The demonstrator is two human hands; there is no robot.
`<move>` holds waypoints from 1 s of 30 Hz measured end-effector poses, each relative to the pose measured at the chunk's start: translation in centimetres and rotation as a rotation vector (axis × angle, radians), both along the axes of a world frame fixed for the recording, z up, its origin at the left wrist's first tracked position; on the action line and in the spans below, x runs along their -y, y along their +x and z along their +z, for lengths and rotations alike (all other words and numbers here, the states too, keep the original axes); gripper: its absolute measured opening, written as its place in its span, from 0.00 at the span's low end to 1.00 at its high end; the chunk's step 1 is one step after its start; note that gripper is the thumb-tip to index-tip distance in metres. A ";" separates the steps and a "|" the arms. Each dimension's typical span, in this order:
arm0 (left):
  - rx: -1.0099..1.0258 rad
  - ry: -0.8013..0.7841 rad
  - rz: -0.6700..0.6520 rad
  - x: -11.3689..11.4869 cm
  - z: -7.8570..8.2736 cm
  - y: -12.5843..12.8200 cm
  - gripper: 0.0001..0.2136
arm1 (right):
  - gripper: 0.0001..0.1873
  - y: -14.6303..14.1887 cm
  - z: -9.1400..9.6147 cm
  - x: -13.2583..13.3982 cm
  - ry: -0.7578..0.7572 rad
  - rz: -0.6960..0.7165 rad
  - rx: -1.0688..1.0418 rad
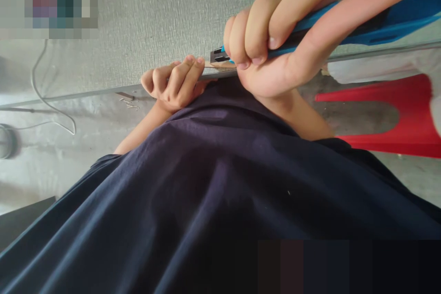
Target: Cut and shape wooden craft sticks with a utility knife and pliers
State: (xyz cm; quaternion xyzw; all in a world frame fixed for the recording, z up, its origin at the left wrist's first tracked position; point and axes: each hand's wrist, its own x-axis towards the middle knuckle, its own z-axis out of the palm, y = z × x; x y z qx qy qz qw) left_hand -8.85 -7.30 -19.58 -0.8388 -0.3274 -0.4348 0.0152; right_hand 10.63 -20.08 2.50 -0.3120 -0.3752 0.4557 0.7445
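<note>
My right hand (262, 41) is wrapped around a blue-and-black hand tool (382, 23) that looks like a utility knife. Its short dark metal tip (217, 55) points left, toward my left hand. My thumb stretches along the tool's rear end. Closed at the table edge, my left hand (175, 80) pinches a thin tan strip (223, 65) with a reddish-brown line along it. The strip runs rightward under the metal tip; whether they touch, I cannot tell. Fingers hide both of its ends.
The textured grey-green tabletop (155, 14) has a straight metal edge. Below it, a red plastic stool (413, 115) is on the right, with white material (358, 66) above it. A grey cable (34, 73) hangs at left. Small brass-coloured bits (130, 104) lie on the floor.
</note>
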 end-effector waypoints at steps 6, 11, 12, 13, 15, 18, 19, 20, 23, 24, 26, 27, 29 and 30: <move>-0.008 -0.009 -0.007 0.6 1.6 0.5 0.37 | 0.46 0.9 0.1 -0.9 0.237 0.027 0.082; -0.043 -0.120 -0.068 1.1 3.5 0.9 0.38 | 0.49 0.8 0.6 -0.9 0.225 0.026 0.106; -0.044 -0.111 -0.069 1.2 3.4 0.8 0.38 | 0.49 0.7 0.7 -0.9 0.224 0.029 0.110; -0.044 -0.095 -0.063 1.1 3.2 0.8 0.38 | 0.49 0.7 0.7 -0.9 0.224 0.030 0.115; -0.046 -0.058 -0.035 1.0 2.5 0.6 0.38 | 0.49 0.7 0.7 -0.8 0.220 0.028 0.125; -0.036 0.000 0.010 0.6 1.4 0.4 0.37 | 0.50 0.6 0.8 -0.8 0.217 0.009 0.172; -0.030 0.014 0.015 0.5 1.1 0.4 0.38 | 0.50 0.6 0.9 -0.7 0.213 -0.002 0.188; -0.026 0.019 0.015 0.4 1.0 0.4 0.38 | 0.50 0.6 0.9 -0.7 0.206 -0.012 0.200; -0.048 -0.021 -0.001 0.3 1.0 0.5 0.39 | 0.51 0.8 1.1 -0.7 0.160 -0.009 0.204; -0.061 -0.040 -0.003 0.4 1.2 0.5 0.39 | 0.52 0.9 1.1 -0.7 0.141 0.008 0.209; -0.091 -0.071 0.003 0.7 1.7 0.6 0.37 | 0.53 1.2 1.3 -0.6 0.115 0.047 0.220; -0.107 -0.081 0.010 0.9 2.0 0.6 0.36 | 0.53 1.3 1.4 -0.5 0.108 0.066 0.222; -0.137 -0.092 0.026 1.3 2.7 0.7 0.35 | 0.53 1.4 1.7 -0.3 0.102 0.075 0.219; -0.149 -0.098 0.032 1.5 3.1 0.7 0.34 | 0.53 1.4 1.8 -0.2 0.095 0.067 0.223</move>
